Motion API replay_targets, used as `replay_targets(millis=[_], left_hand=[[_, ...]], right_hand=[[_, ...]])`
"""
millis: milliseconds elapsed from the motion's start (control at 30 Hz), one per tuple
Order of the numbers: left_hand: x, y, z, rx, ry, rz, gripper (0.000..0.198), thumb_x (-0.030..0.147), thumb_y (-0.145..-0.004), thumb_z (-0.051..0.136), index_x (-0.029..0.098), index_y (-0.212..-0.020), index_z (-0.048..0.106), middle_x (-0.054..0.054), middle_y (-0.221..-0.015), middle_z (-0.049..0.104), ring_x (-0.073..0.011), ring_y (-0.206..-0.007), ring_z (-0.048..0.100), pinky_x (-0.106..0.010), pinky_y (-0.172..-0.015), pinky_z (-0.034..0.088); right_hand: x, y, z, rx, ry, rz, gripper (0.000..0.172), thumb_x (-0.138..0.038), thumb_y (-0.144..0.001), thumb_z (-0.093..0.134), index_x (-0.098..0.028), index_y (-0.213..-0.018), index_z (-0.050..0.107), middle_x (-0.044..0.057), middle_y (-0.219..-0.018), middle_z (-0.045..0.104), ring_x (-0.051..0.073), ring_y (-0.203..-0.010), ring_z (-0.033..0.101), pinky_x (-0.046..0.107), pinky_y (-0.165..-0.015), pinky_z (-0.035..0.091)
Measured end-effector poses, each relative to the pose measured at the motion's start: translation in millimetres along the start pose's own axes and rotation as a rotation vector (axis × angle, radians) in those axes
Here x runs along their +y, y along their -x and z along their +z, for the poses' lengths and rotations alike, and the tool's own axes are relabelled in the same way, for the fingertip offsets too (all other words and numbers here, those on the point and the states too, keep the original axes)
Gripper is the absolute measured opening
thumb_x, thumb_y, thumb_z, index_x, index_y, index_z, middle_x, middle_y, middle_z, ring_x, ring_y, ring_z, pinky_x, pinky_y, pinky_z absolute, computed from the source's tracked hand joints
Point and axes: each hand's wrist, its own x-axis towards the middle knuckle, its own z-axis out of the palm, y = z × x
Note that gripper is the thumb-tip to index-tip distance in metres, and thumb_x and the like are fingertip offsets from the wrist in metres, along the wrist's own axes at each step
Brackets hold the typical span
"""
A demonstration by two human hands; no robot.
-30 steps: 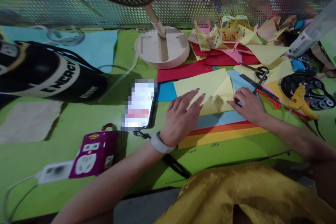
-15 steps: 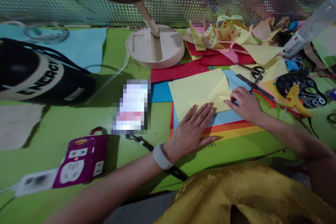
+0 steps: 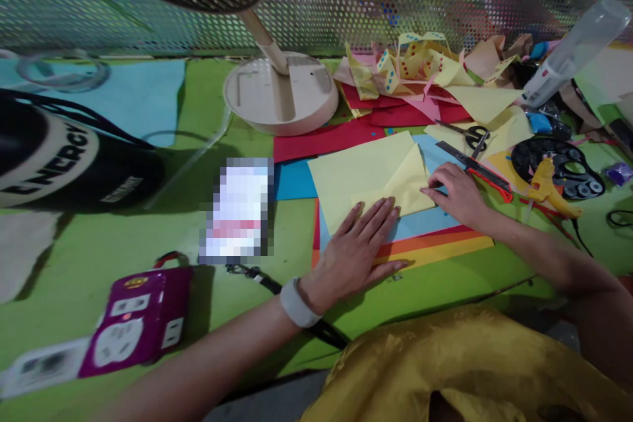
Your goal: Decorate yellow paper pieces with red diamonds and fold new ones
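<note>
A pale yellow sheet of paper (image 3: 341, 178), its near right part folded over, lies on a stack of coloured sheets (image 3: 435, 247) in light blue, red, orange and yellow. My left hand (image 3: 359, 241) rests flat with fingers stretched across the near edge of the yellow paper. At the paper's right edge, my right hand (image 3: 455, 194) is closed, thumb and forefinger pinching the folded corner. Just beyond that hand lie a red box cutter (image 3: 487, 179) with its blade out and black-handled scissors (image 3: 475, 137).
A fan base (image 3: 311, 95) stands behind the paper. Left of it are a phone (image 3: 237, 204), a purple power strip (image 3: 141, 316) and a black bottle (image 3: 123, 178). To the right lie a yellow glue gun (image 3: 548, 188) and a black palette (image 3: 527, 158). Paper scraps (image 3: 420, 69) pile up at the back.
The view has shifted slightly, so things appear a little further left. My hands stay in nearly the same place on the yellow paper, and the fold looks much the same.
</note>
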Motion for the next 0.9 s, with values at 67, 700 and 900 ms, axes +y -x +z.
replay_targets(millis=[67, 700, 900], left_hand=[[0.3, 0.1, 0.4, -0.006, 0.0, -0.002, 0.084, 0.065, -0.09, 0.038, 0.011, -0.151, 0.017, -0.018, -0.152, 0.035, -0.0295, -0.142, 0.029, -0.047, -0.117, 0.016], [-1.8, 1.7, 3.7, 0.0, -0.022, 0.019, 0.084, 0.065, -0.089, 0.038, 0.007, -0.148, 0.025, -0.02, -0.151, 0.035, -0.0302, -0.141, 0.029, -0.047, -0.116, 0.017], [-3.2, 0.8, 0.8, 0.007, -0.048, 0.042, 0.083, 0.065, -0.09, 0.036, 0.009, -0.149, 0.022, -0.018, -0.15, 0.037, -0.0276, -0.141, 0.03, -0.045, -0.116, 0.018]], right_hand=[[-2.8, 0.1, -6.2, 0.032, 0.001, -0.02, 0.018, -0.036, -0.092, 0.052, -0.021, -0.088, 0.06, 0.007, -0.093, 0.062, 0.023, -0.092, 0.058, 0.037, -0.082, 0.048], [-21.5, 32.9, 2.0, -0.279, 0.329, -0.659, 0.072, -0.062, -0.091, 0.037, -0.007, -0.138, 0.044, 0.02, -0.146, 0.042, 0.029, -0.138, 0.037, 0.054, -0.114, 0.027], [-12.7, 40.4, -11.3, -0.303, 0.312, -0.599, 0.072, -0.061, -0.094, 0.03, -0.006, -0.139, 0.043, 0.019, -0.145, 0.043, 0.029, -0.136, 0.039, 0.057, -0.113, 0.026]])
